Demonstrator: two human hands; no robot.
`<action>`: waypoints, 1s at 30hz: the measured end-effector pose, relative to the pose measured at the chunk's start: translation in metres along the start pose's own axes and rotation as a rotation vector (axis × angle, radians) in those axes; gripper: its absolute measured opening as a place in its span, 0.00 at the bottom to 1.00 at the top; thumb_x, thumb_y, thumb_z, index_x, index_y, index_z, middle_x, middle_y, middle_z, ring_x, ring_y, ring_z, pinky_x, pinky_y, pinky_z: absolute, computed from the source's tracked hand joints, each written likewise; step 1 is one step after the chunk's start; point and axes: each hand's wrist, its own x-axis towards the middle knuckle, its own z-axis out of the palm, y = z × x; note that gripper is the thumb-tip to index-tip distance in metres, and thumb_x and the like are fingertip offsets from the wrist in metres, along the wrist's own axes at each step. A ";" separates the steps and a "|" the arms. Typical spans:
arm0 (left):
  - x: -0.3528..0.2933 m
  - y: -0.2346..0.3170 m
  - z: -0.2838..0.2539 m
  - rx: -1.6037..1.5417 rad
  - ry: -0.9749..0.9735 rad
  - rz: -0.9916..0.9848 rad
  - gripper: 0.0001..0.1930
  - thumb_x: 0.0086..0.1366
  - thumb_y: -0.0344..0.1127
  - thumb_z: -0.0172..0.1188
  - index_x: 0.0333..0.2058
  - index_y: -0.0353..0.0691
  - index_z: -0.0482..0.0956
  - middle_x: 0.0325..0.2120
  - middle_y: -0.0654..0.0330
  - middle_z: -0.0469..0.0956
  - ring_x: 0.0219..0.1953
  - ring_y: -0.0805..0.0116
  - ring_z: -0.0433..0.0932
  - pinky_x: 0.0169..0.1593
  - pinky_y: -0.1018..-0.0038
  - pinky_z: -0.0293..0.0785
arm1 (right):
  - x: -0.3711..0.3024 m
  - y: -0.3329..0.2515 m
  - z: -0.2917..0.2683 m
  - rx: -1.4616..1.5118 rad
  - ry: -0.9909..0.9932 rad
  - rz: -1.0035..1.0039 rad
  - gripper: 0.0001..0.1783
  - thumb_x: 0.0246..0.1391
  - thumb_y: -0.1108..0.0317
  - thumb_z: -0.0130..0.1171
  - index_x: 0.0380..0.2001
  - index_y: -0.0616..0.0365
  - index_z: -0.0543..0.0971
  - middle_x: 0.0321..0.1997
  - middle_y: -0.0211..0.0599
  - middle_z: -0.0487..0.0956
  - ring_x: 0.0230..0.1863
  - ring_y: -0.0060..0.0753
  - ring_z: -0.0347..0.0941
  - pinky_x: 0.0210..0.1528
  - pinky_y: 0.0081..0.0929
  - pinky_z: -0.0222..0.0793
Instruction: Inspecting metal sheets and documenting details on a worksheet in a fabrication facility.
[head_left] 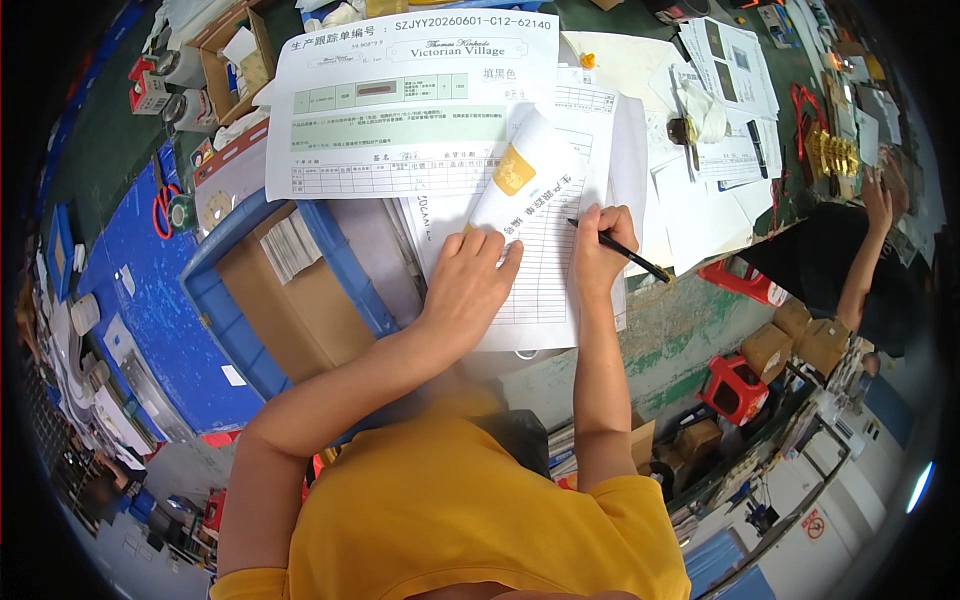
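My right hand (602, 250) grips a black pen (640, 260), its fingers closed round the barrel. That hand rests at the right side of a white sheet with a ruled table (545, 300). My left hand (472, 282) lies with its fingers stretched over the left part of the same sheet, holding nothing. Beyond its fingertips, a curled-over piece of white paper (500, 190) shows a yellow emblem. Farther away lies a large printed form (410, 130) with pale green bands, overlapping the ruled sheet and the edge of a blue crate.
The blue plastic crate (215, 290), left of my hands, contains cardboard and a stack of white cards (290, 245). Red-handled scissors (163, 210) lie on a blue surface farther left. More papers (700, 205) cover the right side. A co-worker's hand (877, 200) shows at the far right.
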 end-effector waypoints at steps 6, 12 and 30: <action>0.000 0.001 0.000 0.006 -0.016 -0.004 0.20 0.52 0.25 0.53 0.46 0.36 0.75 0.29 0.61 0.67 0.37 0.66 0.66 0.42 0.72 0.59 | -0.001 0.006 0.000 -0.052 0.030 -0.035 0.17 0.53 0.77 0.54 0.16 0.55 0.59 0.15 0.22 0.59 0.19 0.13 0.51 0.21 0.16 0.51; 0.001 0.001 0.000 0.003 -0.016 0.003 0.20 0.52 0.25 0.52 0.47 0.35 0.75 0.29 0.60 0.67 0.37 0.66 0.66 0.42 0.72 0.60 | 0.001 0.009 0.000 -0.033 0.075 -0.039 0.18 0.50 0.72 0.57 0.14 0.56 0.61 0.11 0.26 0.62 0.15 0.16 0.53 0.18 0.19 0.52; -0.006 0.000 -0.006 -0.042 0.072 0.012 0.22 0.52 0.26 0.51 0.49 0.36 0.72 0.35 0.58 0.66 0.40 0.64 0.65 0.45 0.70 0.60 | 0.006 -0.017 -0.044 0.263 -0.110 0.467 0.15 0.57 0.62 0.54 0.19 0.50 0.64 0.13 0.22 0.63 0.12 0.13 0.53 0.14 0.14 0.46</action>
